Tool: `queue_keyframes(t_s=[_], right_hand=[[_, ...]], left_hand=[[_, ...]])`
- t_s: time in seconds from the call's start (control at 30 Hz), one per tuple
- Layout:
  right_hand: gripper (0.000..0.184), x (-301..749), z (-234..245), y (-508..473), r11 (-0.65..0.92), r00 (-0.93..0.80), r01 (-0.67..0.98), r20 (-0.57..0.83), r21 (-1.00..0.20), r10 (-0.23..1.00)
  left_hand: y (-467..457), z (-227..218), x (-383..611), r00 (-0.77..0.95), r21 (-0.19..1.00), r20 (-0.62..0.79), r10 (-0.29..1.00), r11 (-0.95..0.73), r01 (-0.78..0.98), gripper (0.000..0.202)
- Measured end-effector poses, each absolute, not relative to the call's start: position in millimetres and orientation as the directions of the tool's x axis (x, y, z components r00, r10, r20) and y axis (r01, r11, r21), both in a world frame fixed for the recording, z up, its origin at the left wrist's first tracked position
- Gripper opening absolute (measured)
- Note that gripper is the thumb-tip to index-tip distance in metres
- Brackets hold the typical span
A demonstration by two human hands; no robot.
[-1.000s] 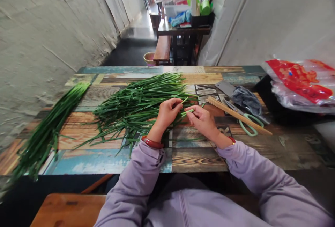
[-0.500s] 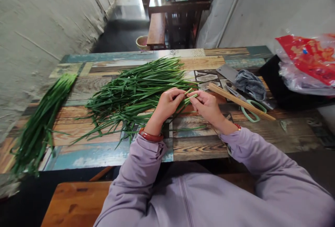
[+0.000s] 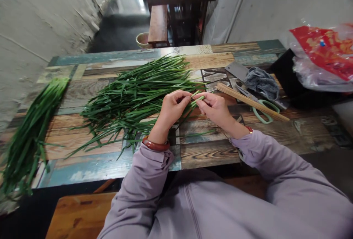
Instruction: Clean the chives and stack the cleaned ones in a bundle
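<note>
A loose heap of green chives (image 3: 138,95) lies across the middle of the patchwork wooden table (image 3: 206,150). My left hand (image 3: 172,108) is closed round the pale stem ends of a few chive stalks (image 3: 197,98) at the heap's right edge. My right hand (image 3: 216,110) pinches the same stem ends from the right, fingertips touching those of the left. Both wrists wear red bracelets, and the sleeves are lilac.
A tidy bundle of chives (image 3: 30,136) lies at the table's left end. Right of my hands lie bamboo skewers (image 3: 248,101), green-handled scissors (image 3: 261,112), a cleaver (image 3: 237,70) and a grey cloth (image 3: 260,82). A red-printed plastic bag (image 3: 322,55) sits far right. A bench (image 3: 79,213) is below.
The view has tipped downward, so the table and hands sit higher in the picture. Both hands have drawn closer together on the stem ends.
</note>
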State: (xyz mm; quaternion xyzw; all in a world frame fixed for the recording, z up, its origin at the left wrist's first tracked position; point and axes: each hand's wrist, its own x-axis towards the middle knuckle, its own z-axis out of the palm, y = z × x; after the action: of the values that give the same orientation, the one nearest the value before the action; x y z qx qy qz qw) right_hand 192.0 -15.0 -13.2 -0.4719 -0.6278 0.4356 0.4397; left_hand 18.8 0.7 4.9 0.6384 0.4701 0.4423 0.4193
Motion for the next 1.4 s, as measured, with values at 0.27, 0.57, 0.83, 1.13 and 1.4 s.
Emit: queue_keyframes(t_s=[0.27,0.57,0.83,1.13,1.4], right_hand=[[0.028,192.6,-14.9,-15.9,0.182,-0.186,0.199,0.145,-0.963,0.972],[0.027,190.0,-13.9,-15.7,0.16,-0.165,0.183,0.13,-0.97,0.978],[0.026,188.9,-14.2,-17.4,0.157,-0.155,0.176,0.13,-0.972,0.979],[0.035,189.9,-19.2,-16.3,0.183,-0.127,0.182,0.161,-0.966,0.979],[0.046,193.6,-18.0,-17.6,0.243,-0.188,0.218,0.204,-0.945,0.961]], left_hand=[[-0.6,7.5,19.4,0.14,0.955,0.181,0.973,-0.208,0.212,0.014],[0.4,5.9,18.8,0.119,0.926,0.222,0.968,-0.248,0.284,0.012],[0.2,7.4,18.6,0.134,0.905,0.246,0.96,-0.277,0.324,0.012],[-1.6,10.5,18.3,0.179,0.941,0.161,0.971,-0.205,0.268,0.012],[-1.9,11.6,16.7,0.189,0.968,0.124,0.974,-0.161,0.193,0.015]])
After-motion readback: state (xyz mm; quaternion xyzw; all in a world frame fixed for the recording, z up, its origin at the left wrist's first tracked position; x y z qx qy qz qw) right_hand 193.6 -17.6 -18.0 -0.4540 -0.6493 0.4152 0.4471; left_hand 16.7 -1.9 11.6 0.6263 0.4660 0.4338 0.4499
